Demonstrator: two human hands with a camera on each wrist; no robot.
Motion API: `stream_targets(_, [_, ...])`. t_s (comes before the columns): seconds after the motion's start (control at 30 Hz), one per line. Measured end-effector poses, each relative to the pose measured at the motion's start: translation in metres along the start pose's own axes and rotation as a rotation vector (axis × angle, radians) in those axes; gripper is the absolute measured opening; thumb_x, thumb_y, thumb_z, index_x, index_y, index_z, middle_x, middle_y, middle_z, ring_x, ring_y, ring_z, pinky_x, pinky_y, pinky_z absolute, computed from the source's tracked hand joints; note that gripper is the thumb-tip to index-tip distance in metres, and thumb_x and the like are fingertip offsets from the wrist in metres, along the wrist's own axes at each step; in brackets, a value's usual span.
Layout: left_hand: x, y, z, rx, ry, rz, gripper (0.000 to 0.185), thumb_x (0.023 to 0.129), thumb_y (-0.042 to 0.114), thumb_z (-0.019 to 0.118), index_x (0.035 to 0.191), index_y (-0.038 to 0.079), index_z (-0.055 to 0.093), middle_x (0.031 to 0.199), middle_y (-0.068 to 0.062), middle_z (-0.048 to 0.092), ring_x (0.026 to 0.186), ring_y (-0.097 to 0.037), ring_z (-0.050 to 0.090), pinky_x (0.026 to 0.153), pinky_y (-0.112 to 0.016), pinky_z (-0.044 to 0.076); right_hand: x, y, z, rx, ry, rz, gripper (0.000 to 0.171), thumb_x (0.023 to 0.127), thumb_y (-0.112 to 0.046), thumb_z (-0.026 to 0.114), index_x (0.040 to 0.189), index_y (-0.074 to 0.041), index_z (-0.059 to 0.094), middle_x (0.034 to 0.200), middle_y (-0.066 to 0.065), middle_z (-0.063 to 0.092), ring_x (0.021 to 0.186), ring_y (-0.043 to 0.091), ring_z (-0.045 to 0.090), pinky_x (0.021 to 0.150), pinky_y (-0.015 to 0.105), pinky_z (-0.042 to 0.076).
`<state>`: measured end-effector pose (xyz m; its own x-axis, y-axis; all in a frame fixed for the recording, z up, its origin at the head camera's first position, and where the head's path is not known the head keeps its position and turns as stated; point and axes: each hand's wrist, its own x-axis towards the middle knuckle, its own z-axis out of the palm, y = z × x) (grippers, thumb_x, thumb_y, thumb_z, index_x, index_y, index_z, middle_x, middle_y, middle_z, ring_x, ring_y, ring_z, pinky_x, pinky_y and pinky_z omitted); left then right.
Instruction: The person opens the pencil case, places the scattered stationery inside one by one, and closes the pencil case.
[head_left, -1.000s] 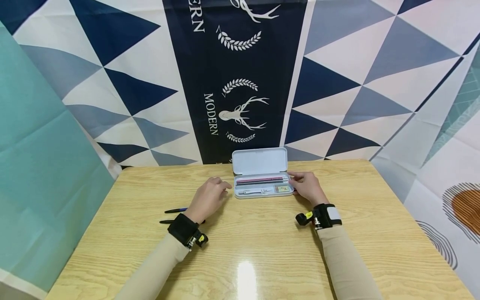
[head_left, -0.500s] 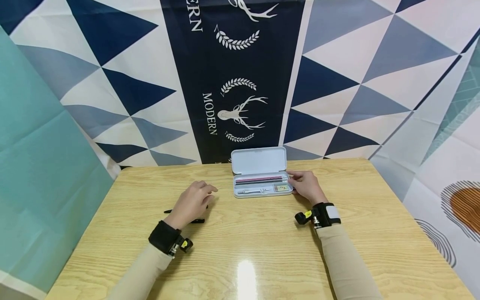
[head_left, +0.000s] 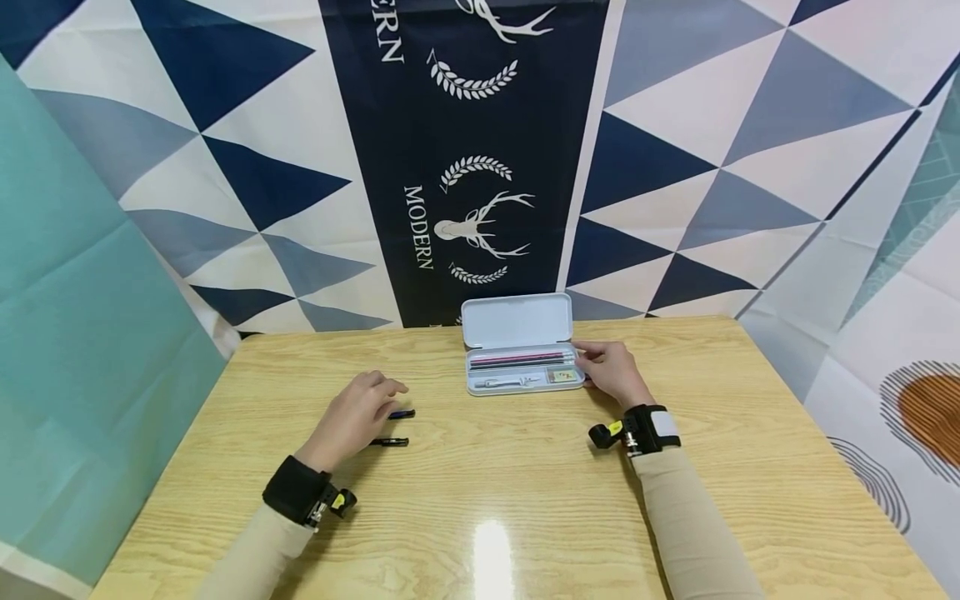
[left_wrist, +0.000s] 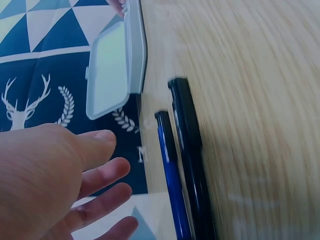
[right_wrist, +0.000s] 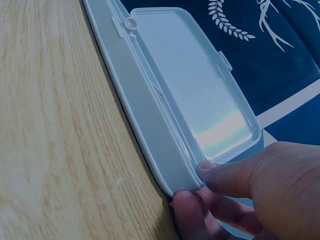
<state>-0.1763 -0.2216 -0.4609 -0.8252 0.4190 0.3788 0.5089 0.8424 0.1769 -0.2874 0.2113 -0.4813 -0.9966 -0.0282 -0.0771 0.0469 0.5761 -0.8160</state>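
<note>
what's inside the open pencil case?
In the pencil case: several thin pencils along the back, a white tool-like item in front, and a small greenish square piece at front right. Anything beneath them, or behind the front wall, is hidden.

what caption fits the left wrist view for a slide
Left hand hovers open beside a blue pen and black pen, open pencil case beyond.

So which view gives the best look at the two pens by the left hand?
The left wrist view: the blue pen and black pen lie side by side on the table, large and unblocked. The head view shows only their small ends beyond the left hand. The right wrist view shows neither.
</note>
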Motion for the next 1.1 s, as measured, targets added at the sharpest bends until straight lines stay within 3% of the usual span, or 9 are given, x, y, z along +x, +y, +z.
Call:
stream_targets(0.23, [-0.013,-0.017,-0.018,-0.014,-0.071,-0.005,0.027,0.098,-0.001,0.083,0.124,0.005,0.081,0.105,-0.011,0.074,0.095,-0.027,0.069,0.080,-0.038,0.061,0.001,0.000,0.001,0.000,-0.001,-0.003,0.043,0.114,-0.007,0.062,0.156,-0.002,0.065,0.135,0.034,0.074,0.085,0.015,0.070,0.066,0.019,0.060])
stream_targets(0.6, [-0.021,-0.034,-0.045,-0.135,-0.322,-0.122,0.036,0.099,-0.008,0.076,0.133,0.005,0.075,0.120,-0.015,0.074,0.110,-0.033,0.072,0.092,-0.042,0.063,-0.002,-0.001,0.001,0.007,-0.003,0.002,0.043,0.113,-0.007,0.063,0.155,-0.002,0.066,0.134,0.034,0.074,0.080,0.014,0.067,0.064,0.019,0.059])
stream_targets(0.83, [-0.021,-0.040,-0.048,-0.205,-0.403,-0.154,0.036,0.098,-0.008,0.078,0.131,0.005,0.075,0.117,-0.013,0.072,0.109,-0.034,0.072,0.095,-0.044,0.063,-0.003,-0.003,0.001,0.009,-0.004,0.000,0.042,0.113,-0.007,0.064,0.155,-0.002,0.066,0.135,0.034,0.074,0.081,0.014,0.067,0.064,0.020,0.058])
stream_targets(1.1, [-0.018,-0.045,-0.040,-0.220,-0.430,-0.169,0.034,0.098,-0.012,0.075,0.127,0.006,0.075,0.117,-0.015,0.072,0.108,-0.035,0.072,0.094,-0.047,0.063,-0.004,-0.004,-0.002,0.009,-0.002,0.011,0.043,0.113,-0.008,0.064,0.156,-0.002,0.066,0.136,0.033,0.073,0.082,0.015,0.067,0.064,0.020,0.059])
